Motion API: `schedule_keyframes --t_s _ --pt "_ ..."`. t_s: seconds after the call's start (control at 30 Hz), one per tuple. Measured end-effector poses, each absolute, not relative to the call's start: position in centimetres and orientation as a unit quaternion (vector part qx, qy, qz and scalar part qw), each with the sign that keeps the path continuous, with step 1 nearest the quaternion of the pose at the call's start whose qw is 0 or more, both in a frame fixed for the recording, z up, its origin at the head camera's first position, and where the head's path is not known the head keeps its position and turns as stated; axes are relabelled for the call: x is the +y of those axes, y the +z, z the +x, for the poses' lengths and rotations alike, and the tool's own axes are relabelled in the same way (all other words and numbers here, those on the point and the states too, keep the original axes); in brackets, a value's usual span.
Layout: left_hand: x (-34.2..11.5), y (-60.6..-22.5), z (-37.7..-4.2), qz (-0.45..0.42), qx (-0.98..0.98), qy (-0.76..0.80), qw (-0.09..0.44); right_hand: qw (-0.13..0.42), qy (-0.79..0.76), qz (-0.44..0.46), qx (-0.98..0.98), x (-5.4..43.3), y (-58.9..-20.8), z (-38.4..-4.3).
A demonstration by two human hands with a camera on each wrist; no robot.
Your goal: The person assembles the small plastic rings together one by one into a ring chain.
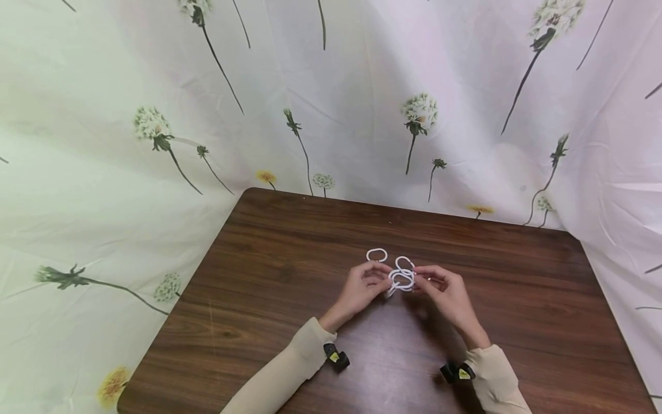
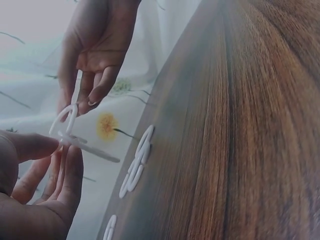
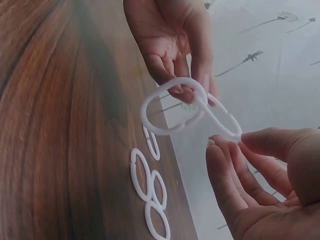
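Two white oval rings with small gaps hang linked between the hands above the table. My left hand (image 1: 359, 287) pinches one ring (image 3: 145, 111) between thumb and fingertips. From the other side my right hand (image 1: 449, 292) grips the end of the second ring (image 3: 218, 122) with thumb and fingers. That second ring passes through the first near the left fingertips, as the right wrist view shows. Below the hands, several similar loose rings (image 3: 134, 172) lie on the dark wooden table (image 1: 289, 259), some touching or overlapping.
One separate white ring (image 1: 376, 249) lies on the table beyond my left hand. A pale cloth (image 1: 351, 115) printed with dandelions hangs behind the table's far edge and along its left side. Black straps with small devices sit at both sleeve cuffs.
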State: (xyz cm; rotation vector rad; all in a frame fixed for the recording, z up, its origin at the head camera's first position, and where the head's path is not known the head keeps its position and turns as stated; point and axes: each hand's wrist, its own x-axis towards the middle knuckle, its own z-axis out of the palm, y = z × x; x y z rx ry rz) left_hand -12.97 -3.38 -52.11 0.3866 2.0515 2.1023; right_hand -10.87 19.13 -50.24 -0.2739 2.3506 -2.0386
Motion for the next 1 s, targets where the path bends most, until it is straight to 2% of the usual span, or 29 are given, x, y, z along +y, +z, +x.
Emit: schedule_keyframes --t_s 0.37,1.0 --pt "-4.0 -52.2 -13.1 0.118 0.689 0.71 0.084 -0.066 -0.521 -0.08 0.847 20.6 -49.9 -11.4" --pt "-4.3 -52.3 -12.9 0.115 0.68 0.719 0.09 -0.032 -0.509 -0.048 0.859 22.6 -52.4 -12.9"
